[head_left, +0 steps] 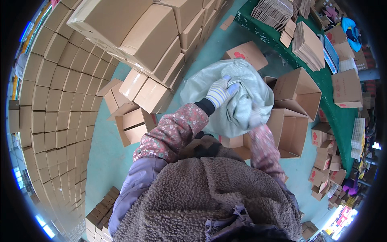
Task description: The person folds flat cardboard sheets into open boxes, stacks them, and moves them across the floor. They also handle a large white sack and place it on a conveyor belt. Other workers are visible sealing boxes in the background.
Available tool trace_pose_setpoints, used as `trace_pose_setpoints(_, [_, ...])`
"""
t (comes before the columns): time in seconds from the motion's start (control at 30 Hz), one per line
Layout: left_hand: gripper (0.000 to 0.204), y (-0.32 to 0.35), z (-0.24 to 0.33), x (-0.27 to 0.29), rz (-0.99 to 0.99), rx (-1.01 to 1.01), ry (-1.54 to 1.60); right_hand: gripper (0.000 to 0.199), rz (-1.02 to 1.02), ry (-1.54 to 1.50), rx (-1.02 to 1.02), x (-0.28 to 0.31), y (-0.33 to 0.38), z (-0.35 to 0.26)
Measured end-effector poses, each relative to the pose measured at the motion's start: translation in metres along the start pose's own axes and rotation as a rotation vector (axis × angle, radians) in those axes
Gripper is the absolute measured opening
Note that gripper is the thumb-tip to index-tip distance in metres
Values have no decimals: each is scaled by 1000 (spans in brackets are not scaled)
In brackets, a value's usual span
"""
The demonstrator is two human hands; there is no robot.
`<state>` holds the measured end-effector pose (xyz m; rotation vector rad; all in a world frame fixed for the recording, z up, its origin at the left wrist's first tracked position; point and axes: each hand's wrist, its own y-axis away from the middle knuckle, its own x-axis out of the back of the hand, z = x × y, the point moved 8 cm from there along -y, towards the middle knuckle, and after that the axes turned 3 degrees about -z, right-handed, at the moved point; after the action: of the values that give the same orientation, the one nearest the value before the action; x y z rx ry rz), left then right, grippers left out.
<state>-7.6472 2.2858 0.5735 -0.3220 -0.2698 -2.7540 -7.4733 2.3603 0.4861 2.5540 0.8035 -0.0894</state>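
A large pale green woven sack (209,86) hangs bunched in front of me, above the floor. My left hand (219,92), in a striped knit glove, is closed on the gathered cloth near the sack's top. My right hand (254,118) is blurred and grips the sack's lower right folds. Both forearms wear floral sleeve covers. Below the sack stand open brown cardboard boxes (296,94).
Closed cartons are stacked high at the left (56,80) and top (141,32). Loose boxes (135,121) lie on the teal floor (105,161). A green table (318,76) at the right carries piles of flat cardboard (308,42). Small red-marked boxes (326,161) are scattered at lower right.
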Motion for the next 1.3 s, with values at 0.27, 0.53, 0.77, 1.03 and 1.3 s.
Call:
trace_pose_setpoints(0.27, [64, 39, -140, 5, -254, 183, -931, 43, 7, 1417, 95, -15, -70, 27])
trace_pose_setpoints(0.53, [34, 83, -179, 31, -292, 195, -369, 42, -70, 1526, 93, -80, -68, 60])
trace_pose_setpoints(0.77, [33, 153, -182, 5, -330, 309, 477, 36, -416, 757, 157, -202, -46, 103])
trace_pose_setpoints(1.03, [37, 186, -189, 70, 8, 147, 289, 28, -343, 1111, 562, -177, -9, -21])
trace_pose_setpoints(1.3, [111, 198, -251, 73, 570, 424, 251, 81, 50, 1509, -200, 44, -126, 23])
